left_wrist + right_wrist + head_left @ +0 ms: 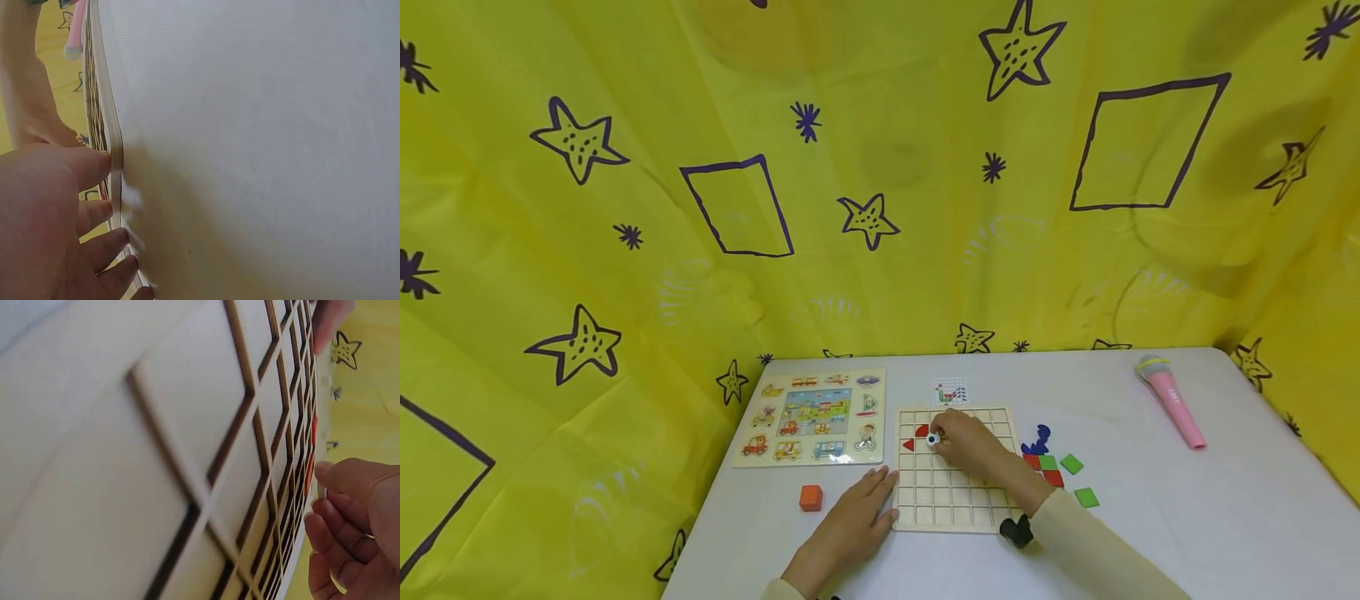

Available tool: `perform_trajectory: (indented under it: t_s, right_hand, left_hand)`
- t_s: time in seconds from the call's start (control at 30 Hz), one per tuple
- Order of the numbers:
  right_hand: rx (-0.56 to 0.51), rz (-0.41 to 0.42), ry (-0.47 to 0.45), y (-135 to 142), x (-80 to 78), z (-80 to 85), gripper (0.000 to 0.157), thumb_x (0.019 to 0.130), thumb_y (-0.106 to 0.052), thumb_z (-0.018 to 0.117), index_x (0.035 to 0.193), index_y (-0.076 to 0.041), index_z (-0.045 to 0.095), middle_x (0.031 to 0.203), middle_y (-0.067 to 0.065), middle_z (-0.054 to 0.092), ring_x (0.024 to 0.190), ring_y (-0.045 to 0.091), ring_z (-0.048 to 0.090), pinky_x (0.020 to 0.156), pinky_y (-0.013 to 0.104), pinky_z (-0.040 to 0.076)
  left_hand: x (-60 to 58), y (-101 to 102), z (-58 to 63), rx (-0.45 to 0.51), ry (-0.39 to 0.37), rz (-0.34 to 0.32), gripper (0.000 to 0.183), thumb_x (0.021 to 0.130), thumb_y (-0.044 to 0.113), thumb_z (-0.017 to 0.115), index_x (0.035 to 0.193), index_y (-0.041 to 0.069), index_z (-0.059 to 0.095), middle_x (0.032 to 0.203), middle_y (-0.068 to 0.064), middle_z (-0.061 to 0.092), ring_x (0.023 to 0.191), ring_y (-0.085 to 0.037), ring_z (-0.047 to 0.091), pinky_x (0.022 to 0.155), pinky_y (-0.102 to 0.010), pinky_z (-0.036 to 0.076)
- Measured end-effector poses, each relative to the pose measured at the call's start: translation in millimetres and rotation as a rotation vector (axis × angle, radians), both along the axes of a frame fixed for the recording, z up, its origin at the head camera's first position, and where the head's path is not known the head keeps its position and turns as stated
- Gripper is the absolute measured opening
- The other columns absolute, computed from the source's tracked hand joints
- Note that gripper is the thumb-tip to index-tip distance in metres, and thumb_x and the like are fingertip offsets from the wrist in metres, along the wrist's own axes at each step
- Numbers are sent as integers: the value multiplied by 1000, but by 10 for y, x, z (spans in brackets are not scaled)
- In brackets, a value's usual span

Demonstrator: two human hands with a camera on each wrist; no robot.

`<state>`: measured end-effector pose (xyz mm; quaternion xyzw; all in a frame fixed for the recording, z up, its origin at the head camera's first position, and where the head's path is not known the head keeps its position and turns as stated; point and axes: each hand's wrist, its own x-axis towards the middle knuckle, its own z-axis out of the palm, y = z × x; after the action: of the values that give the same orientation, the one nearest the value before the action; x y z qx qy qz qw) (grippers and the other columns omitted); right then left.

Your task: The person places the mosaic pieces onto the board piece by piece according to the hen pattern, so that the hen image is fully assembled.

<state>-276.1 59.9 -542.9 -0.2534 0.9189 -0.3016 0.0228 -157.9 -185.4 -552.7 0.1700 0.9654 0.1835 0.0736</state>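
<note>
Over the upper left of a wooden grid board (943, 500), my right hand (967, 443) pinches a small white piece with a dark eye-like dot (933, 439). In the right wrist view, only the thin edge of this white piece (321, 489) shows between thumb and fingers. A red rounded piece (922, 431) and a red triangle (909, 445) lie in the grid beside it. My left hand (853, 517) rests at the board's left side; the left wrist view shows its fairly straight fingers (103, 247) touching the board's edge (116, 144).
Behind the board lies a small picture card (951, 392). Right of it are blue pieces (1040, 440), red squares (1054, 478) and green squares (1086, 497). A pink microphone (1176, 408) lies far right. A vehicle puzzle (871, 383) and an orange-red cube (811, 498) are left.
</note>
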Motion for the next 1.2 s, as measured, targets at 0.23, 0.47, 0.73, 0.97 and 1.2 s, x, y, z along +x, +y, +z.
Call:
perform_trajectory:
  t_s: [0.23,0.47,0.73,0.97,1.2]
  right_hand:
    - [0,-7,5,-202,38,7,14,94,-10,79,106,-5,73,95,2,66,84,16,59,82,42,53]
    - [15,-13,-6,-284,51,29,17,91,-7,81,105,-3,73,95,3,65,88,20,63,84,46,49]
    - [25,-22,-2,-308,60,19,19,89,-7,83,105,-3,74,95,4,66,90,22,65,81,44,46]
    - [8,-3,14,-300,59,6,16,90,-4,82,96,-10,68,89,0,60,82,17,57,75,39,42]
    - [-18,9,22,-277,68,-2,13,91,-3,78,89,-10,68,87,-3,56,81,14,52,76,39,43]
  left_hand:
    - [-22,-15,-37,1,64,-34,61,107,38,59,161,15,45,166,-7,45,153,-32,43,123,-52,40]
    - [-36,-21,-53,-7,51,-23,61,107,39,59,162,18,44,167,-4,44,154,-30,41,123,-51,40]
    - [-49,-21,-66,-6,35,-16,61,107,39,59,163,20,43,168,-4,42,155,-29,40,124,-51,39]
    - [-41,-21,-43,-8,40,-16,61,108,39,58,163,19,43,168,-4,42,155,-30,40,124,-52,38]
    - [-30,-20,-30,-1,59,-27,60,107,37,59,162,16,45,166,-6,44,153,-33,42,123,-53,40]
